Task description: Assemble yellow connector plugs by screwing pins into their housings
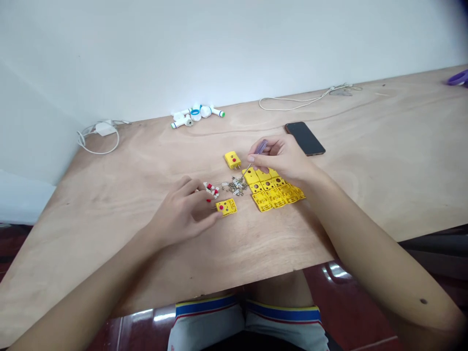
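My left hand (pixel 186 209) rests on the table, thumb and fingers curved about the left end of a yellow plug (pixel 229 206) with a red dot. Between the fingers of my right hand (pixel 276 156) is a screwdriver (pixel 261 146) with a purple handle. Its thin shaft slants down to a heap of small screws and metal parts (pixel 237 185). Small red and white pieces (pixel 212 189) lie beside my left fingers, partly hidden by them. Another yellow plug (pixel 233 160), with pins showing, lies beyond the heap. Rows of yellow plug housings (pixel 272 195) lie below my right hand.
A dark phone (pixel 305 138) lies beyond my right hand. White tubular parts with blue rings (pixel 195 114) stand near the wall. A white cable (pixel 292 105) lies at the back, and a white charger with its cable (pixel 105 128) at the left. Something purple (pixel 458 78) is at the far right.
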### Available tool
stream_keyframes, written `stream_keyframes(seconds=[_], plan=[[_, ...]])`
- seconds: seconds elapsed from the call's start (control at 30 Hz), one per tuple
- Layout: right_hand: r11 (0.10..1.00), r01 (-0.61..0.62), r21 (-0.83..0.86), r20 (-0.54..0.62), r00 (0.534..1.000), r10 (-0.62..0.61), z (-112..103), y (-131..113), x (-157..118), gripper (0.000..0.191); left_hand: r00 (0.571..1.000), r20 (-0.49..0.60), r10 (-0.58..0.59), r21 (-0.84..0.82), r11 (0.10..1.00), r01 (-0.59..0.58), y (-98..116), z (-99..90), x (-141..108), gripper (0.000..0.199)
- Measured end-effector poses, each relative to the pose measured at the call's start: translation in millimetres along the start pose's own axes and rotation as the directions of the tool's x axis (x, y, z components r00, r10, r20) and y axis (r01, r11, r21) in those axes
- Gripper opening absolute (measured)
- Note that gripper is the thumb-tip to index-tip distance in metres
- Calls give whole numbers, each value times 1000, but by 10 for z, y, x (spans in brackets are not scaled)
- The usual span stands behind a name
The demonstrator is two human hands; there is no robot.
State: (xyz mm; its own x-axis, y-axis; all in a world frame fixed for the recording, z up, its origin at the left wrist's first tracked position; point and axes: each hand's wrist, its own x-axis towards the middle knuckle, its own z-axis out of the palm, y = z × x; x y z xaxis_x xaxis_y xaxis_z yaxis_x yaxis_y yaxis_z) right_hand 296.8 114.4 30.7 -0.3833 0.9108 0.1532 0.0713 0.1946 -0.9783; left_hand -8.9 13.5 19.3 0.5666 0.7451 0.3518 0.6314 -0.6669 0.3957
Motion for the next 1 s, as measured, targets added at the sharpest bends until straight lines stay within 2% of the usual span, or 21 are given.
stream_keyframes(seconds=[0.13, 0.2, 0.3, 0.37, 0.47, 0.53, 0.57, 0.7, 0.9, 1.0], plan=[[978, 157, 134, -117, 983, -142, 55, 7, 10, 37, 999, -5, 42, 84, 996, -42, 66, 110, -19, 33], [961, 247, 127, -108, 966, -234, 96, -15, -14, 41, 999, -1, 55, 105, 993, -54, 86, 154, -36, 35], [964, 247, 100, 47, 966, -252, 163, -66, -88, 38, 999, 15, 52, 93, 994, -54, 92, 187, -69, 38], [970, 243, -27, 157, 959, -236, 208, -89, -141, 31, 999, 5, 37, 61, 997, -37, 89, 192, -80, 31], [877, 380, -294, 389, 886, -254, 273, -83, -189, 24, 1000, -5, 9, -12, 1000, -9, 84, 186, -72, 20], [793, 461, -397, 529, 822, -213, 317, -60, -201, 25, 1000, 10, -10, -61, 998, 11, 82, 179, -62, 18], [764, 479, -432, 565, 804, -185, 339, -48, -205, 26, 1000, 14, -18, -77, 997, 19, 81, 176, -59, 16], [707, 507, -493, 596, 789, -150, 420, -20, -228, 31, 999, 15, -43, -81, 996, 44, 72, 170, -66, 17], [665, 556, -498, 659, 741, -126, 496, -16, -273, 21, 1000, 14, -26, -66, 997, 27, 80, 197, -82, 20], [659, 556, -506, 651, 748, -131, 520, -22, -293, 24, 1000, -9, -11, -68, 998, 10, 78, 204, -85, 23]])
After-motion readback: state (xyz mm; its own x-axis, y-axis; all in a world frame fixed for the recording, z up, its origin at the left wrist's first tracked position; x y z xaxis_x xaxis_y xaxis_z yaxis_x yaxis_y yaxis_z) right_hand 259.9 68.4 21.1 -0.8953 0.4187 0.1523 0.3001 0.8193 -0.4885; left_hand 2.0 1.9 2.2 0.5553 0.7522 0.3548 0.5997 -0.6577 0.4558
